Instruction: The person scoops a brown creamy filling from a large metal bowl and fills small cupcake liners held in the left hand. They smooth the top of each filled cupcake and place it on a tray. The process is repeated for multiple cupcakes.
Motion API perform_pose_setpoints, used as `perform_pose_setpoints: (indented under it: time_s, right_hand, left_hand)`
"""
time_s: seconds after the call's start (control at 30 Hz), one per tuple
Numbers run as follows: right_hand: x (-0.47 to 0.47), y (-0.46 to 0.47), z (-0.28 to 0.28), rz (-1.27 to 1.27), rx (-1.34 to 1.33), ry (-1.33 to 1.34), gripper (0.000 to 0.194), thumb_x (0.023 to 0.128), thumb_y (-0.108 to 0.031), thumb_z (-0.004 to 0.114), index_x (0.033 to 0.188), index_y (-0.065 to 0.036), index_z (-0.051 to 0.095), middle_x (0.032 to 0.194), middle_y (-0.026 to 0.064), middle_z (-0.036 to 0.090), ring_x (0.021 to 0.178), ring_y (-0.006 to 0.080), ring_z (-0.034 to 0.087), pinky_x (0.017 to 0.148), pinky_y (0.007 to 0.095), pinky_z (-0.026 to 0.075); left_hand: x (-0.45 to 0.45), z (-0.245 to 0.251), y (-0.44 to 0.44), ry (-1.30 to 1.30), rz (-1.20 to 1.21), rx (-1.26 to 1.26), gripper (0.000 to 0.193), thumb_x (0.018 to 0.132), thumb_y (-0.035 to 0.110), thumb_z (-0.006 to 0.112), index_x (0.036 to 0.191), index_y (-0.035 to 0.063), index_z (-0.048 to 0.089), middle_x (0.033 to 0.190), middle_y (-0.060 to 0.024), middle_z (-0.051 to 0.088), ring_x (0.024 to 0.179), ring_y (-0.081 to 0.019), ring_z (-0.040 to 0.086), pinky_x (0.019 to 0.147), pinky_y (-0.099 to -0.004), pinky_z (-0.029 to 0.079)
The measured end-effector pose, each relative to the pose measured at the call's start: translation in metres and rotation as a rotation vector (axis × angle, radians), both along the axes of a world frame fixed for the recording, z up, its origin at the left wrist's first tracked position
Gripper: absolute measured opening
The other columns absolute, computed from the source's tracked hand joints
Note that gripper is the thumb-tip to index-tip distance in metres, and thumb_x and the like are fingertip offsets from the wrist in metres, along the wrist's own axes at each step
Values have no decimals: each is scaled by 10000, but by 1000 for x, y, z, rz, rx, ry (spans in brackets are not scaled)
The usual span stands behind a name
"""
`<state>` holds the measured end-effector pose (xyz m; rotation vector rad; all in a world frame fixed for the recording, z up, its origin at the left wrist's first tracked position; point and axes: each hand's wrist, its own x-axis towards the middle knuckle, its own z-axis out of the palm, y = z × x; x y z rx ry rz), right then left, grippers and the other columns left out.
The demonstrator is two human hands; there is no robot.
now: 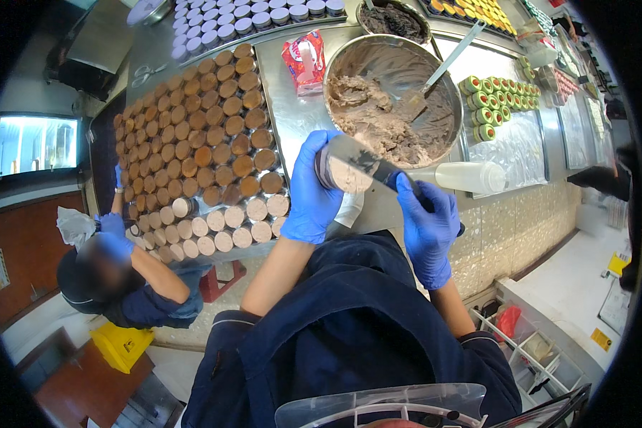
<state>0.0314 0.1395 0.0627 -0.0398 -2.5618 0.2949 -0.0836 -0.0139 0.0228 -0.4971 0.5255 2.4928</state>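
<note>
My left hand (313, 192), in a blue glove, grips a small round layered cake (348, 177) tilted so that its pale brown cream top faces me. In my gloved right hand (430, 230) is a metal icing spatula (361, 158) with a black handle. Its cream-smeared blade lies across the upper edge of the cake; whether it touches the cream I cannot tell. Just beyond my hands stands a large metal bowl (458, 115) of brown cream, with a pale-handled scraper (452, 59) leaning in it. On the left, a tray holds many brown-topped cakes (203, 131) and nearer rows of cream-topped ones (223, 241).
A co-worker (112, 267) in blue gloves holds a white piping bag (75, 227) at the tray's left end. A squeeze bottle (471, 176) lies near the bowl. Behind are a red packet (305, 61), scissors (148, 76) and purple-topped cakes (243, 25). Green cakes (495, 100) stand at right.
</note>
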Motion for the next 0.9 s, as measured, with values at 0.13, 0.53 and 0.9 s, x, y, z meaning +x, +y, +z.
perform_pose_setpoints:
  time_s: [0.13, 0.53, 0.9]
  right_hand:
    - [-13, 16, 0, 21, -311, 64, 486, 723, 31, 710, 1159, -185, 699, 961, 25, 614, 775, 163, 563, 669, 287, 476]
    - [-5, 37, 19, 76, -1426, -679, 281, 958, -78, 547, 1224, -25, 618, 724, 44, 644, 536, 36, 498, 479, 175, 390]
    - [-12, 28, 36, 325, -520, -198, 451, 752, 0, 692, 1151, -209, 698, 893, 25, 638, 747, 146, 577, 643, 269, 487]
  left_hand:
    - [3, 4, -1, 114, -158, 32, 220, 932, 244, 521, 1001, 52, 604, 972, -63, 617, 939, -198, 625, 822, -371, 533]
    - [8, 9, -1, 221, -342, -5, 230, 878, 76, 597, 1097, 22, 552, 1008, -96, 641, 924, -190, 654, 793, -338, 571]
    - [11, -12, 11, 413, -256, 102, 288, 933, 147, 541, 1177, 7, 481, 1102, -99, 578, 1048, -183, 572, 935, -376, 494]
